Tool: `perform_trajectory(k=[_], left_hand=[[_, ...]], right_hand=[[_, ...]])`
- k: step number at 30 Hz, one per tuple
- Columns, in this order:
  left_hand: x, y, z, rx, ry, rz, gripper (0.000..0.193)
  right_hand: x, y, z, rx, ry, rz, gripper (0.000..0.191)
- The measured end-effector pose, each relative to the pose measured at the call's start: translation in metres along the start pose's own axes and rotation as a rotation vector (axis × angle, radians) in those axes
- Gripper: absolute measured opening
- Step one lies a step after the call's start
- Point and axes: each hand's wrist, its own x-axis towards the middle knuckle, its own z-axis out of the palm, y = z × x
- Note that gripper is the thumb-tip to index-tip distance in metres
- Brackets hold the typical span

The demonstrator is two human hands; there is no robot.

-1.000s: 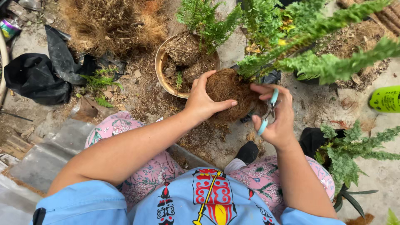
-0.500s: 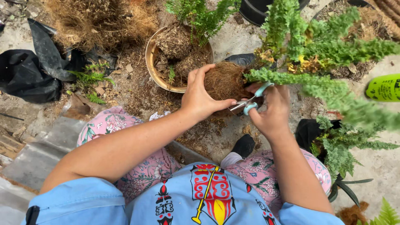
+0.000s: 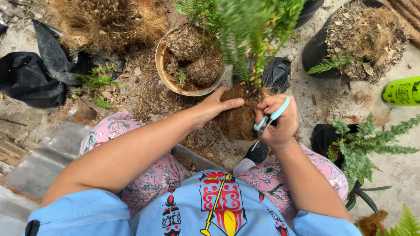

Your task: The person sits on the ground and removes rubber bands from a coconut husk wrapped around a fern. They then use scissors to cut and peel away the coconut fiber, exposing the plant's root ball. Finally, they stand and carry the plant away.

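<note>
In the middle of the picture, the left hand [image 3: 214, 107] wraps around a brown, hairy root ball [image 3: 239, 116]. The thumb lies across the top of the ball and the fingers curl round behind it. A green fern [image 3: 249, 30] grows up out of the ball toward the top of the frame.

The right hand [image 3: 280, 124] is just to the right of the ball and touches its side. It is closed around a pair of scissors [image 3: 267, 122] with light blue handles. The blades point down and left, next to the ball.

Above the hands sits a round tan pot [image 3: 162, 70] with clumps of roots and a little fern inside. A black bag [image 3: 30, 78] lies at the upper left. Another black pot [image 3: 315, 52] full of dry bits is at the upper right. A bright green bottle [image 3: 402, 91] lies at the right edge. More ferns [image 3: 363, 148] grow at the lower right.
</note>
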Motion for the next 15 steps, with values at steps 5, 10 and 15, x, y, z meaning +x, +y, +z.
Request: perform_trajectory(k=[5, 10, 15], left_hand=[[-0.002, -0.002, -0.002, -0.054, 0.032, 0.047, 0.123], [0.000, 0.003, 0.002, -0.163, 0.148, 0.076, 0.110], [0.003, 0.019, -0.022, -0.298, 0.264, -0.034, 0.094]], right_hand=[[-0.002, -0.005, 0.008, 0.033, -0.052, -0.038, 0.040], [-0.001, -0.003, 0.005, 0.091, -0.040, -0.034, 0.041], [-0.004, -0.006, -0.019, 0.183, -0.048, -0.040, 0.041]])
